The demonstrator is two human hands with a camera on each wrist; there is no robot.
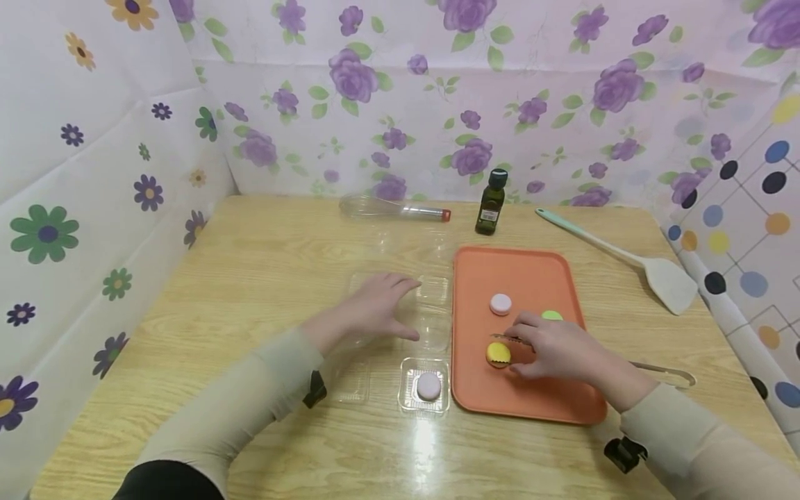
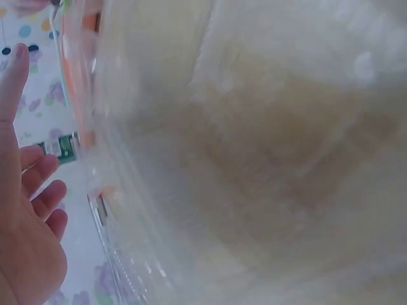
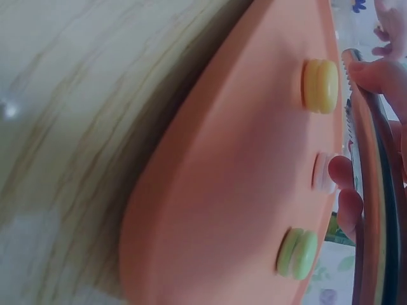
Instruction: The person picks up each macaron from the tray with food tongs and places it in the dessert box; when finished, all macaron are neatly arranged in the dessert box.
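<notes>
My right hand (image 1: 556,347) holds metal serving tongs (image 3: 367,140) above the orange tray (image 1: 519,399). The serrated tips of the tongs stand at a yellow macaron (image 1: 498,352); whether they touch it I cannot tell. A pink macaron (image 1: 501,303) and a green macaron (image 3: 297,253) lie on the same tray, the green one partly behind my hand in the head view. My left hand (image 1: 375,305), fingers spread and holding nothing, hovers over clear plastic boxes (image 1: 433,328). Left of the tray, a pale pink macaron (image 1: 428,386) sits in an open clear box (image 1: 406,403).
At the back lie a whisk (image 1: 400,208) and an upright dark green bottle (image 1: 490,203). A white spatula (image 1: 669,281) with a mint handle rests at the right. More clear boxes (image 1: 350,382) stand left of the tray. Patterned cloth walls (image 1: 400,97) enclose the wooden table.
</notes>
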